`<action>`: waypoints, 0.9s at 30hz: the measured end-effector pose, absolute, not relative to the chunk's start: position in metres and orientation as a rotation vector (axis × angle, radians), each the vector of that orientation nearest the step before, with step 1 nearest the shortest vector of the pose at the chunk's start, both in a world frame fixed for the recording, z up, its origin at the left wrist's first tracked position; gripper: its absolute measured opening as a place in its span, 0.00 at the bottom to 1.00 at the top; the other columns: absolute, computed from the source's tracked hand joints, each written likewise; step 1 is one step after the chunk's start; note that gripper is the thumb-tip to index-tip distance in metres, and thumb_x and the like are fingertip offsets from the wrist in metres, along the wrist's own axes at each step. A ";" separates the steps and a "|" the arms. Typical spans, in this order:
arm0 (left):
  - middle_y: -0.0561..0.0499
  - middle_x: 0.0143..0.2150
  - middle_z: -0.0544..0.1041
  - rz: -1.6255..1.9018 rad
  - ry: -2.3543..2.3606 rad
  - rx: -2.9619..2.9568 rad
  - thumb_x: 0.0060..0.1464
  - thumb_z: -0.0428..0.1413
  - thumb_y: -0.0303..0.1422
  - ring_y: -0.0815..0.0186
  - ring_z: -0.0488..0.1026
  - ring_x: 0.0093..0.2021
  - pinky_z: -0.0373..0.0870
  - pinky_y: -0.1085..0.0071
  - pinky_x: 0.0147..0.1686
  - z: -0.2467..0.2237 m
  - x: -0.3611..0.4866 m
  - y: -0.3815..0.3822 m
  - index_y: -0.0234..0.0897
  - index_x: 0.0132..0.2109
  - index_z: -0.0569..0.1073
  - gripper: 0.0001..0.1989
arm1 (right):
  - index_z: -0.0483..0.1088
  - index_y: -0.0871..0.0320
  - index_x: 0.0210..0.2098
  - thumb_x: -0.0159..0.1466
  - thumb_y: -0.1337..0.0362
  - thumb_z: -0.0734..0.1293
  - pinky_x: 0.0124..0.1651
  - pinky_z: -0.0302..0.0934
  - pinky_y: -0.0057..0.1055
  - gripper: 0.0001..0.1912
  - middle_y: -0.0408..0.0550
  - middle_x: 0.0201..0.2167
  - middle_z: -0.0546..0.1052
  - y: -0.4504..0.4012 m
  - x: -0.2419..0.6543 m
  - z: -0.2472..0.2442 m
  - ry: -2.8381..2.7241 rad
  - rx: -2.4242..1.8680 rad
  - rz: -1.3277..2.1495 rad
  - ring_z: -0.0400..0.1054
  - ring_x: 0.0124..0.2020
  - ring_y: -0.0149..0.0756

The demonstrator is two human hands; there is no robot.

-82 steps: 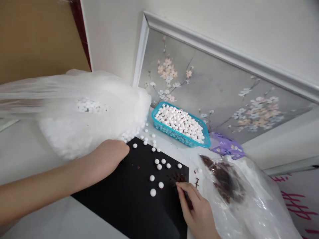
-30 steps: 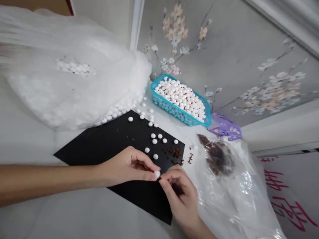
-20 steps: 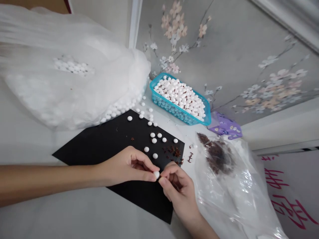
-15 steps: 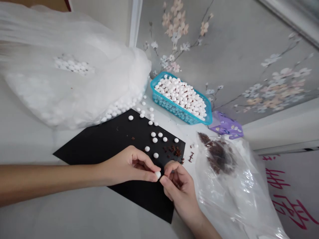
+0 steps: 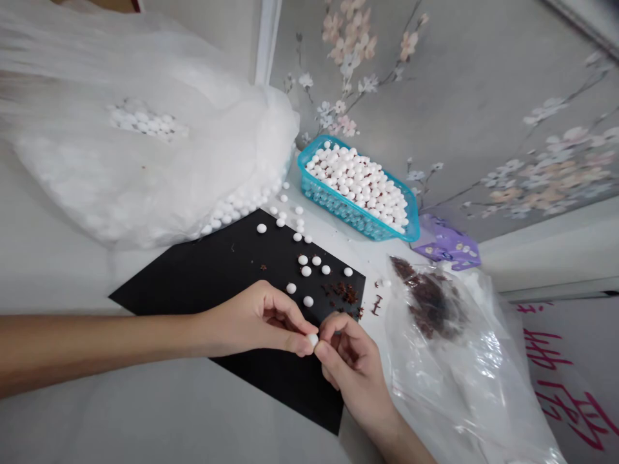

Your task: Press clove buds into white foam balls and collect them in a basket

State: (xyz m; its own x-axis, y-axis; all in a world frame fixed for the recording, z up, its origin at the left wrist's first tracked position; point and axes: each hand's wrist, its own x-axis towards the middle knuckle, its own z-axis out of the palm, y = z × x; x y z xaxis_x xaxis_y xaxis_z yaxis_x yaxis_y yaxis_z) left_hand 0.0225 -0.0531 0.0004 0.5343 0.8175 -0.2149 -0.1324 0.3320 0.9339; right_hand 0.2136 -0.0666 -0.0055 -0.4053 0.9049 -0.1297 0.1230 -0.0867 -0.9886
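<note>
Over a black sheet (image 5: 193, 277), my left hand (image 5: 265, 319) pinches a small white ball (image 5: 313, 339) between thumb and fingertips. From the right, my right hand (image 5: 351, 361) meets it, its thumb and forefinger closed together at the ball's edge; anything tiny between them is too small to make out. Several loose white balls (image 5: 306, 271) lie on the sheet above my hands. A little pile of dark red-brown star-shaped pieces (image 5: 345, 293) sits near the sheet's right corner.
A large translucent bag (image 5: 145, 187) of white balls fills the left. Behind stands a blue basket (image 5: 358, 222) heaped with white balls. A purple packet (image 5: 447, 241) and a clear bag (image 5: 464, 367) with brown pieces lie at the right.
My right hand's fingertips have closed in on the white ball and now touch it. The whole view has shifted slightly, with things appearing a little further right.
</note>
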 end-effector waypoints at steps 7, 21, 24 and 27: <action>0.51 0.34 0.80 0.800 0.923 1.726 0.49 0.59 0.34 0.68 0.76 0.33 0.70 0.75 0.34 0.015 0.003 -0.035 0.36 0.37 0.77 0.09 | 0.65 0.56 0.32 0.60 0.65 0.65 0.20 0.53 0.23 0.02 0.40 0.26 0.64 -0.058 0.224 -0.009 -1.884 -1.235 0.817 0.55 0.19 0.24; 0.52 0.31 0.78 0.794 1.026 1.697 0.53 0.54 0.38 0.70 0.72 0.30 0.65 0.77 0.28 0.015 -0.002 -0.027 0.37 0.40 0.76 0.12 | 0.71 0.57 0.34 0.62 0.61 0.62 0.24 0.56 0.27 0.08 0.44 0.29 0.68 -0.045 0.231 -0.018 -2.016 -1.512 0.437 0.59 0.23 0.29; 0.54 0.26 0.74 0.774 1.044 1.753 0.53 0.54 0.38 0.72 0.68 0.26 0.62 0.78 0.25 0.013 -0.001 -0.028 0.37 0.41 0.75 0.12 | 0.71 0.56 0.33 0.62 0.61 0.62 0.23 0.55 0.27 0.07 0.44 0.29 0.67 -0.044 0.230 -0.017 -2.031 -1.504 0.456 0.59 0.23 0.28; 0.59 0.19 0.62 0.768 1.168 1.869 0.53 0.53 0.39 0.75 0.58 0.19 0.55 0.78 0.21 0.010 -0.001 -0.030 0.37 0.40 0.75 0.12 | 0.70 0.56 0.33 0.62 0.61 0.62 0.24 0.55 0.26 0.07 0.43 0.29 0.67 -0.043 0.230 -0.017 -2.048 -1.503 0.471 0.59 0.23 0.28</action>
State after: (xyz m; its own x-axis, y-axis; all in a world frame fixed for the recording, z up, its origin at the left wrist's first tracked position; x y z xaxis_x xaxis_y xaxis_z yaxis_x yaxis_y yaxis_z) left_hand -0.0006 -0.0297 0.0100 0.3934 0.9155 0.0839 0.4399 -0.2676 0.8573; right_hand 0.2302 -0.0426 -0.0165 -0.2226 0.9489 0.2237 0.7557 0.3130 -0.5753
